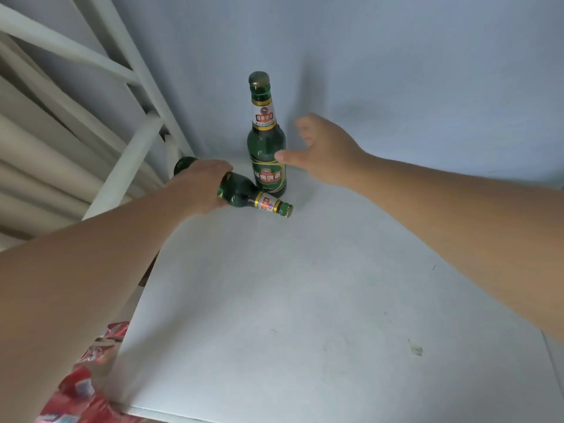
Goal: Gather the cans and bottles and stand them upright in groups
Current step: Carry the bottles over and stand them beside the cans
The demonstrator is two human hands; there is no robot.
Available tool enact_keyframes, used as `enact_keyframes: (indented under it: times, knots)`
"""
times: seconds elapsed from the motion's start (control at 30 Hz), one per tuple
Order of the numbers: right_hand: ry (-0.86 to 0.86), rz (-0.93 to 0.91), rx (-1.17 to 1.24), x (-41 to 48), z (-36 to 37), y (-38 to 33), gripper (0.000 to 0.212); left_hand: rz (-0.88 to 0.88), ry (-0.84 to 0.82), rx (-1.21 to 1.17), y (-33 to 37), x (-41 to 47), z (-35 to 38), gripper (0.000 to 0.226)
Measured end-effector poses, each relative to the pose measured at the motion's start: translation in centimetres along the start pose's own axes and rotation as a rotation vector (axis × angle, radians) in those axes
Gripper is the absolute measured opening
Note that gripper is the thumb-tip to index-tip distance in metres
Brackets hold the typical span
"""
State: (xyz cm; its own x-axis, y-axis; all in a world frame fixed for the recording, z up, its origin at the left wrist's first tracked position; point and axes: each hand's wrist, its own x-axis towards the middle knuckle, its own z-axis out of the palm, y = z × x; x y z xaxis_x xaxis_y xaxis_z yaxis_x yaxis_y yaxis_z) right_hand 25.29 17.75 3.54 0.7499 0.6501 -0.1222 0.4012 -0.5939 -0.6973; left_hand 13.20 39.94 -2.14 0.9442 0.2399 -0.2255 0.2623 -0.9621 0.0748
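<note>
One upright bottle, one sideways bottle

Glossy green glass bottles; matt white tabletop.

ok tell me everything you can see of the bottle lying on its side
The lying bottle is dark green glass, capped, with a gold-edged white neck label. It lies on its side on the white table, cap pointing right, just in front of the upright bottle. The left hand grips its body.
</note>
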Motion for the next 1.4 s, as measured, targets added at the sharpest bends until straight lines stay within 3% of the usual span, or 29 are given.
enact_keyframes:
  times: [0.17,0.33,0.63,0.77,0.93,1.13,1.23,1.4]
  knots:
    - [0.03,-0.04,0.025,2.1,2.2,-1.6,0.092,0.151,-0.04,0.175,-0.7,2.0,1.1,0.07]
    - [0.124,-0.063,-0.017,3.2,4.3,-2.4,0.066,0.177,-0.025,0.256,-1.3,1.5,1.6,0.083]
    - [0.132,-0.048,-0.07,4.7,4.9,-2.0,0.06,0.245,0.097,0.219,-1.6,-0.6,2.6,0.078]
    - [0.144,-0.043,0.007,4.2,4.5,-1.5,0.052,0.179,0.181,0.114,-1.5,-2.5,1.8,0.072]
    - [0.177,-0.013,0.058,2.3,3.0,0.3,0.054,-0.087,0.236,-0.068,0.5,-5.1,-0.8,0.069]
    - [0.18,-0.012,0.075,-2.1,-0.5,2.7,0.039,-0.356,0.365,-0.578,5.5,-7.9,-2.5,0.069]
    - [0.17,-0.037,0.073,-5.0,-2.6,3.9,0.034,-0.383,0.399,-0.746,8.7,-9.1,-2.9,0.066]
    - [0.165,-0.052,0.062,-10.7,-6.4,6.0,0.033,-0.321,0.376,-0.822,14.6,-11.7,-3.3,0.048]
